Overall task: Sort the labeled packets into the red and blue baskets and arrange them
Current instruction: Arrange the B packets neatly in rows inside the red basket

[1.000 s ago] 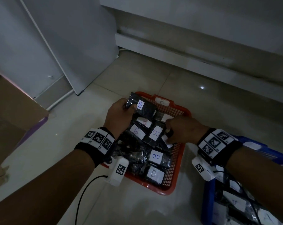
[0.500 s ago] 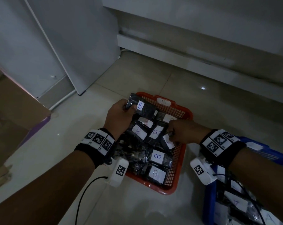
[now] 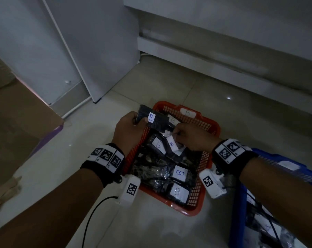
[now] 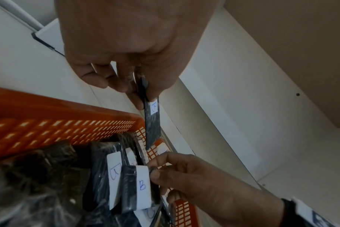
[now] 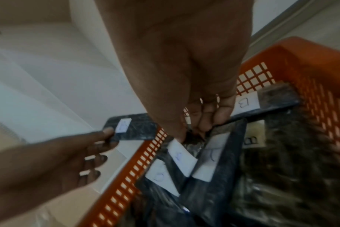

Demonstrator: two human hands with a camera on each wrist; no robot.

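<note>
Packets (image 3: 177,173) crowd the red basket (image 3: 201,163); bare floor (image 3: 65,158) lies left.

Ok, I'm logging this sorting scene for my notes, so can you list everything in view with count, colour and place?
Red plastic mesh basket: one, on the floor, centre, tagged B.
Black plastic packets with white B labels: several, exact count unclear, piled inside the red basket.
Blue plastic basket: one, right edge, with packets inside; labels hard to read.
Brown cardboard box: one, left.
White cabinet door: one, behind.
Pale tiled floor: under everything.
Wristbands with black-and-white markers: two, one per wrist.
Left hand: holds one B packet above the basket's far-left corner.
Right hand: pinches a packet inside the red basket.
</note>
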